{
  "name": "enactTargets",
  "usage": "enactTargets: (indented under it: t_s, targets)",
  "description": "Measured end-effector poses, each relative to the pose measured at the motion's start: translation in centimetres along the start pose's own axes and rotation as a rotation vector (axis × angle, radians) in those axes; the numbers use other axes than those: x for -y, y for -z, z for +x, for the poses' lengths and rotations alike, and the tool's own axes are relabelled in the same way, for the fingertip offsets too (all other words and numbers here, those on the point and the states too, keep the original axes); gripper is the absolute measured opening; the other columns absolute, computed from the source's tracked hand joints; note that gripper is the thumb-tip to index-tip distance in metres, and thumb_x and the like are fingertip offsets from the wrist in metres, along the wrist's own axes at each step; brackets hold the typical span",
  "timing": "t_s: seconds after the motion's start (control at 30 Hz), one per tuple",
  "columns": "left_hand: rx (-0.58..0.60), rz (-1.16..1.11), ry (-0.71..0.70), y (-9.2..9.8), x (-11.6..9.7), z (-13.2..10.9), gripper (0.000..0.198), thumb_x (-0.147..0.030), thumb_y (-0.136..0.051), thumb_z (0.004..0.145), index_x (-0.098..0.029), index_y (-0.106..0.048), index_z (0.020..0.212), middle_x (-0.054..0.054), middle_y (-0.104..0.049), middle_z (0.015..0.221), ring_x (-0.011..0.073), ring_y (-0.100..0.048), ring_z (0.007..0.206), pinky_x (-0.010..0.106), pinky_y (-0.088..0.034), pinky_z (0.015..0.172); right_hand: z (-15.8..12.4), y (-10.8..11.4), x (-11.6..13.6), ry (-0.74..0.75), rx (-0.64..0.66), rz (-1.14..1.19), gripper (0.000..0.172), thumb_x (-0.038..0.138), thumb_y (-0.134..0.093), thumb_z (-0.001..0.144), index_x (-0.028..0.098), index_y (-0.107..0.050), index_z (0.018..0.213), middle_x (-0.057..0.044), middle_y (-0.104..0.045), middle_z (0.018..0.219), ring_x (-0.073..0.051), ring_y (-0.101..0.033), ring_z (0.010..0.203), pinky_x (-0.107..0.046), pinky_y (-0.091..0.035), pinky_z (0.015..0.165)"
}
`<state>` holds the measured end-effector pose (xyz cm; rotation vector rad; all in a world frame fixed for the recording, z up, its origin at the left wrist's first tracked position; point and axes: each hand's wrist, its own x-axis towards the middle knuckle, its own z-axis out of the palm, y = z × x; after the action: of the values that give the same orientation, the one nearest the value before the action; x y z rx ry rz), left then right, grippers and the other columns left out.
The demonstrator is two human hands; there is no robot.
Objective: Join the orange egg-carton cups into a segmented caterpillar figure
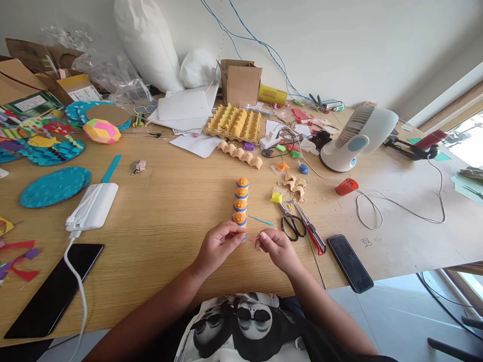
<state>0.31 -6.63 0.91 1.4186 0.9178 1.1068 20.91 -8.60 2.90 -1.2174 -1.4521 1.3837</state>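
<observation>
A thin pink strand stretches between my two hands. My left hand pinches its left end with thumb and fingers, close to the near end of a row of small figures with orange tops and blue bands. My right hand is closed on the strand's right end. Just beyond the hands lies a thin blue stick. Black-handled scissors and a red utility knife rest to the right of the figures, near a lump of yellow clay.
A black phone lies at the right edge, a white fan behind it. Egg cartons and a cardboard box stand at the back. On the left are a power bank, a tablet and blue ovals.
</observation>
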Motion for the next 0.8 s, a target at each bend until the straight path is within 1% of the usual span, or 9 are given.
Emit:
enactTargets:
  t_s: [0.1, 0.2, 0.3, 0.4, 0.53, 0.6, 0.7, 0.8]
  targets:
    - [0.017, -0.008, 0.019, 0.1, -0.1, 0.0, 0.022, -0.037, -0.069, 0.093, -0.018, -0.075, 0.101, 0.007, -0.070, 0.096, 0.0171, -0.068, 0.090, 0.025, -0.057, 0.077, 0.0, -0.1, 0.0, -0.021, -0.017, 0.044, 0.059, 0.068, -0.053, 0.093, 0.016, -0.069, 0.070, 0.001, -0.046, 0.056, -0.012, -0.038, 0.054, -0.027, -0.030, 0.052]
    - [0.076, 0.020, -0.011, 0.1, -0.3, -0.2, 0.024, -0.038, -0.071, 0.091, -0.018, -0.076, 0.104, 0.009, -0.072, 0.100, 0.0189, -0.069, 0.094, 0.027, -0.059, 0.081, 0.0, -0.3, 0.0, -0.031, -0.022, 0.059, 0.058, 0.068, -0.054, 0.092, 0.016, -0.069, 0.069, 0.001, -0.046, 0.056, -0.012, -0.038, 0.054, -0.027, -0.030, 0.053]
    - [0.131, 0.040, -0.039, -0.1, -0.7, -0.4, 0.027, -0.037, -0.076, 0.087, -0.017, -0.076, 0.105, 0.009, -0.073, 0.101, 0.0189, -0.071, 0.091, 0.027, -0.060, 0.077, 0.1, -0.4, 0.0, -0.016, -0.022, 0.062, 0.058, 0.067, -0.054, 0.093, 0.017, -0.069, 0.069, 0.002, -0.044, 0.055, -0.012, -0.037, 0.054, -0.027, -0.030, 0.053]
    - [0.164, 0.050, -0.030, -0.5, -1.0, -0.4, 0.026, -0.034, -0.075, 0.088, -0.018, -0.076, 0.108, 0.009, -0.074, 0.102, 0.0187, -0.072, 0.090, 0.026, -0.061, 0.075, 0.1, -0.5, 0.0, 0.009, 0.000, 0.026, 0.057, 0.067, -0.053, 0.094, 0.017, -0.070, 0.071, 0.002, -0.042, 0.055, -0.012, -0.036, 0.054, -0.027, -0.029, 0.053]
    - [0.122, 0.092, -0.031, -0.7, -0.9, -0.4, 0.021, -0.034, -0.073, 0.090, -0.018, -0.077, 0.103, 0.009, -0.076, 0.100, 0.0191, -0.074, 0.090, 0.027, -0.062, 0.077, 0.2, -0.4, 0.0, 0.061, 0.028, -0.046, 0.056, 0.066, -0.054, 0.094, 0.018, -0.068, 0.071, 0.001, -0.045, 0.057, -0.012, -0.037, 0.056, -0.027, -0.031, 0.054]
    - [0.103, 0.078, -0.041, -0.7, -0.6, -0.4, 0.018, -0.034, -0.072, 0.091, -0.019, -0.078, 0.101, 0.008, -0.076, 0.099, 0.0192, -0.074, 0.091, 0.027, -0.062, 0.078, 0.2, -0.3, 0.0, 0.076, 0.029, -0.056, 0.054, 0.064, -0.054, 0.095, 0.018, -0.067, 0.070, 0.001, -0.045, 0.058, -0.013, -0.038, 0.057, -0.027, -0.032, 0.055]
    - [0.100, 0.047, -0.043, -0.6, -0.1, -0.4, 0.014, -0.031, -0.071, 0.092, -0.021, -0.077, 0.100, 0.007, -0.076, 0.098, 0.0188, -0.075, 0.091, 0.028, -0.062, 0.080, 0.1, -0.1, 0.0, 0.062, 0.035, -0.050, 0.053, 0.064, -0.054, 0.095, 0.018, -0.069, 0.073, 0.001, -0.045, 0.059, -0.013, -0.039, 0.058, -0.027, -0.032, 0.055]
    - [0.081, 0.103, -0.071, -0.4, -0.1, -0.4, 0.012, -0.029, -0.069, 0.094, -0.021, -0.077, 0.098, 0.006, -0.076, 0.095, 0.0176, -0.074, 0.089, 0.028, -0.060, 0.080, 0.0, 0.0, 0.1, 0.031, 0.052, -0.037, 0.054, 0.065, -0.053, 0.095, 0.017, -0.070, 0.074, 0.001, -0.046, 0.060, -0.013, -0.039, 0.059, -0.027, -0.033, 0.056]
